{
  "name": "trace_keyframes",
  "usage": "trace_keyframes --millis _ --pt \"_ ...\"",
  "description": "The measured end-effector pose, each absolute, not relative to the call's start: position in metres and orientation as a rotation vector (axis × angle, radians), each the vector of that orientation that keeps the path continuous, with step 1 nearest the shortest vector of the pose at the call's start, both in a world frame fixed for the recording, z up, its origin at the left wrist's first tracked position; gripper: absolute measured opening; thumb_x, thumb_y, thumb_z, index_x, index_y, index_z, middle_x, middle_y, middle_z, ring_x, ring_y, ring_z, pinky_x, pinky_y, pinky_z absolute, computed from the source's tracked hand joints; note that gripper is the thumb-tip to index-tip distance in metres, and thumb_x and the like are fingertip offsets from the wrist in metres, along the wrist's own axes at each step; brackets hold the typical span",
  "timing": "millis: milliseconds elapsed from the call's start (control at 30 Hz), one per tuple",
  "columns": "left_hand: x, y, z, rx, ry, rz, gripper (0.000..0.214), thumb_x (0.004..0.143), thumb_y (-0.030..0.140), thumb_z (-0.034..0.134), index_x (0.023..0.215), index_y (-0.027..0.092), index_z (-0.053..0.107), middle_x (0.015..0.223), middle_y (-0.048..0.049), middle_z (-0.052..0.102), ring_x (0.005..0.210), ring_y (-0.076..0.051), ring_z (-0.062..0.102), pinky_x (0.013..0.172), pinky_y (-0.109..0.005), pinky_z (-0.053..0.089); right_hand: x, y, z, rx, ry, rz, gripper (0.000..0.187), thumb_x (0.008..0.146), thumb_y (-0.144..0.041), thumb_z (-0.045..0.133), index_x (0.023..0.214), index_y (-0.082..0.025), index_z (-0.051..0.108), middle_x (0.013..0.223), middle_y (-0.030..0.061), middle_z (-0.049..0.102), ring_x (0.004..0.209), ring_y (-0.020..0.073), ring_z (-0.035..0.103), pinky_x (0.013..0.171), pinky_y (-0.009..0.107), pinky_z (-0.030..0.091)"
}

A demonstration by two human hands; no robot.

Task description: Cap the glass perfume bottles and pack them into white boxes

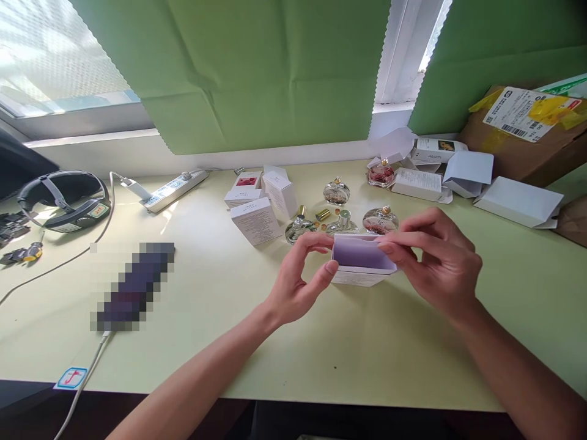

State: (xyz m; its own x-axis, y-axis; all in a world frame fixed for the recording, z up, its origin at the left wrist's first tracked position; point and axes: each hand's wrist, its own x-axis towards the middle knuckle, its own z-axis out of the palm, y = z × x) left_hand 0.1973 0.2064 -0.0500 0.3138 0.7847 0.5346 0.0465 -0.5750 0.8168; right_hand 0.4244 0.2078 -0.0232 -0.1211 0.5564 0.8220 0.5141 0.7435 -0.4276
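Observation:
A small white carton (360,278) with a lilac inside stands between my hands, its open top facing me. My left hand (302,278) grips its left side, thumb in front and fingers behind. At the upper right edge, my right hand (433,260) pinches the rim or a flap with thumb and forefinger. Just behind the carton are glass perfume bottles: one with greenish contents (300,229), one with a silvery top (343,223) partly hidden by the carton, and one with a gold top (380,220). A gold cap (323,214) lies among them.
Further back stand another bottle (336,192) and a pink bottle (380,175). Closed white cartons (255,221) sit left of the bottles, opened cartons (518,201) to the right by a brown box (527,134). A blurred dark phone (135,287), power strip (177,190) and headset (64,201) lie left.

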Motion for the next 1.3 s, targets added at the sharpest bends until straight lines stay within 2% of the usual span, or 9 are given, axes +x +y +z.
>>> trace_keyframes --millis 167,267,367,667,900,1100,1300 --pt "0.196 0.205 -0.051 1.885 0.74 1.272 0.032 0.097 0.031 0.054 0.128 0.025 0.053 0.122 -0.0086 0.059 0.11 -0.021 0.055 0.097 -0.039 0.049 0.425 0.206 -0.02 -0.816 -1.817 0.13 0.02 0.083 -0.016 0.073 0.094 -0.033 0.075 0.086 -0.0001 0.051 0.06 0.0093 0.047 0.047 0.027 0.042" --pt "0.195 0.204 -0.051 1.915 0.737 1.228 0.032 0.097 0.032 0.052 0.128 0.026 0.054 0.12 -0.0091 0.058 0.109 -0.022 0.054 0.097 -0.041 0.048 0.425 0.206 -0.02 -0.817 -1.817 0.194 0.019 0.082 -0.016 0.073 0.091 -0.032 0.075 0.092 0.002 0.05 0.072 0.0133 0.054 0.048 0.027 0.045" --pt "0.194 0.204 -0.05 1.942 0.736 1.195 0.033 0.096 0.032 0.051 0.128 0.025 0.053 0.118 -0.0101 0.058 0.109 -0.024 0.053 0.097 -0.043 0.047 0.425 0.206 -0.021 -0.796 -1.825 0.236 0.017 0.081 -0.014 0.073 0.088 -0.03 0.074 0.098 0.0044 0.053 0.086 0.0182 0.058 0.053 0.029 0.05" --pt "0.198 0.202 -0.054 1.855 0.672 1.187 0.034 0.097 0.032 0.049 0.13 0.027 0.049 0.123 -0.0102 0.052 0.112 -0.024 0.054 0.095 -0.043 0.05 0.421 0.202 -0.02 -0.838 -1.841 0.253 0.015 0.083 -0.015 0.072 0.088 -0.029 0.072 0.097 0.0031 0.062 0.084 0.0178 0.063 0.061 0.032 0.056" --pt "0.198 0.2 -0.056 1.847 0.704 1.233 0.032 0.097 0.028 0.046 0.128 0.027 0.047 0.116 -0.0085 0.05 0.104 -0.022 0.052 0.093 -0.042 0.05 0.414 0.197 -0.019 -0.872 -1.841 0.309 0.011 0.084 -0.017 0.07 0.086 -0.027 0.072 0.101 0.0038 0.064 0.092 0.0208 0.067 0.065 0.034 0.06" --pt "0.198 0.2 -0.053 1.834 0.719 1.219 0.032 0.095 0.026 0.045 0.127 0.027 0.046 0.116 -0.0079 0.049 0.102 -0.021 0.05 0.094 -0.042 0.047 0.413 0.195 -0.017 -0.917 -1.824 0.413 0.011 0.084 -0.016 0.071 0.085 -0.026 0.073 0.101 0.0039 0.064 0.096 0.0206 0.067 0.061 0.029 0.059" --pt "0.199 0.199 -0.052 1.794 0.724 1.177 0.034 0.096 0.022 0.042 0.129 0.027 0.044 0.122 -0.0082 0.047 0.11 -0.022 0.047 0.099 -0.041 0.044 0.414 0.194 -0.016 -0.988 -1.809 0.495 0.011 0.085 -0.016 0.07 0.084 -0.026 0.073 0.102 0.002 0.064 0.085 0.0146 0.065 0.054 0.023 0.055"
